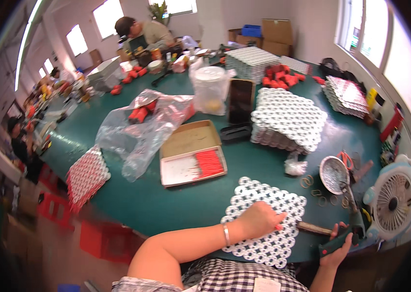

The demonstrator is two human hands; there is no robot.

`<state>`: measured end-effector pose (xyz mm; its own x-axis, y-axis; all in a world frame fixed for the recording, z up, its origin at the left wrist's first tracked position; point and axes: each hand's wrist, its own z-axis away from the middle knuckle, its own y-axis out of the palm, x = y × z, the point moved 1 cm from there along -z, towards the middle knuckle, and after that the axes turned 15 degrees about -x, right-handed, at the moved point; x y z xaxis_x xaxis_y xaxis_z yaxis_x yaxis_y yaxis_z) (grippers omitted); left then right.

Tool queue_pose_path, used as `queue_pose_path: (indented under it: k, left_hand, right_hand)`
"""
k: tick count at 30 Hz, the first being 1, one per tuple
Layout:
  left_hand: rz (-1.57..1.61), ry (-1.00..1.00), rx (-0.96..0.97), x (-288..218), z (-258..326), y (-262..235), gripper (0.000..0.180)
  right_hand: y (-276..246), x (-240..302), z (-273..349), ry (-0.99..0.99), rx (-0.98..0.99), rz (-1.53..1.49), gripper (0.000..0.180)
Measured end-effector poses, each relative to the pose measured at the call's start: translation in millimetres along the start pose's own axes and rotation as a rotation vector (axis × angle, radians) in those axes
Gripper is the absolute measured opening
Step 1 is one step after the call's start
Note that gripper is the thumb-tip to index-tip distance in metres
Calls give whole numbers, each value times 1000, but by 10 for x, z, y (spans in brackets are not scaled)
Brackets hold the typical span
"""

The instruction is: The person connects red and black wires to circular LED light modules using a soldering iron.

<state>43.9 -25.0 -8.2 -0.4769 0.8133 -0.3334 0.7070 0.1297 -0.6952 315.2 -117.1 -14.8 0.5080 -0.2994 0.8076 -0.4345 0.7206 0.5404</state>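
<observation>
Left hand: the left hand (260, 220) is laid on the honeycomb block of white tubes (263, 219) at the near edge of the green table (176, 204), fingers curled, a small red piece pinched at the fingertips (279, 227); a bracelet is worn at the wrist.
Right hand: the right hand (337, 246) is wrapped around a dark green tool handle (336, 243) at the near right edge, just beside the block.
Block: flat on the table, its front overhanging toward the person's checked shirt.
Wooden handle: a brown handle (314, 228) is seen between the block and the right hand, touching the block's right side.
Shallow box: a cardboard tray (186, 168) with red sticks (209, 163) is set beyond the block, toward the table's middle.
Metal bowl: a round metal bowl (334, 174) is placed at the right edge, rubber bands scattered near it.
Fan: a small white fan (395, 199) is stood at the near right corner.
Stacks: a taller pile of white tube blocks (288, 121) is kept further back on the right.
Plastic bag: a clear bag (142, 126) is crumpled left of the tray.
</observation>
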Motion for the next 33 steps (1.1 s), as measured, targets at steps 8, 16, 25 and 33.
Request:
queue_pose_path:
  k: [8, 16, 25, 33]
  left_hand:
    - [487, -778, 65, -147, 53, -349, 29]
    - [1468, -1434, 63, -330, 286, -328, 21]
    - [1111, -1223, 310, -337, 83, -496, 19]
    - [1471, -1437, 274, -143, -25, -296, 22]
  right_hand:
    - [216, 194, 107, -70, 92, 65, 41]
    - [684, -210, 782, 218, 533, 175, 55]
    - [998, -285, 725, 217, 738, 384, 58]
    - [1086, -372, 616, 174, 724, 355, 55]
